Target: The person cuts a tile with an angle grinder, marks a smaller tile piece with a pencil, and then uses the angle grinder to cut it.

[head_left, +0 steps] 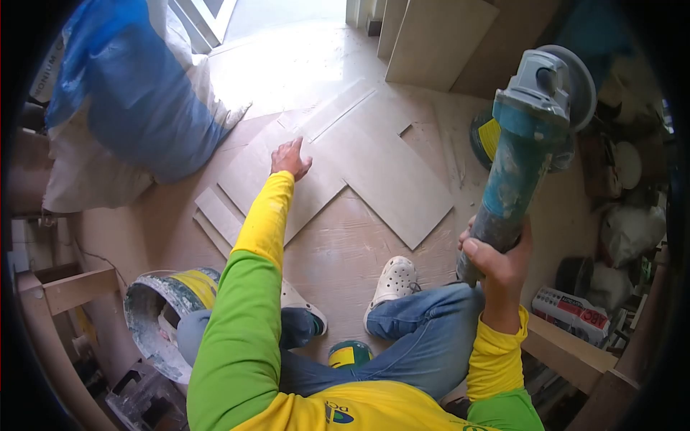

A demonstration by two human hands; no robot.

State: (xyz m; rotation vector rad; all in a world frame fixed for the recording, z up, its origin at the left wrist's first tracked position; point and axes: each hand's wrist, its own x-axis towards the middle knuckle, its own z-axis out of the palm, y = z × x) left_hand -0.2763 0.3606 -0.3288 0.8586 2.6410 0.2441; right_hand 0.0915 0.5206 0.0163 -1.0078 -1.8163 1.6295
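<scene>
- Holding the grinder tight, my right hand sits at 4 o'clock, fingers wrapped round its blue body, disc end up.
- I see a dirty bucket at 8 o'clock.
- My left hand, fingers spread flat, presses a tile at 12 o'clock.
- A blue sack lies at 10 o'clock.

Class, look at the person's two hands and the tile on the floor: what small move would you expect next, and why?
Probably lowering the angle grinder toward the tile. The right hand holds the grinder raised, well clear of the floor, while the left hand presses flat on the tile, seemingly steadying it.
</scene>
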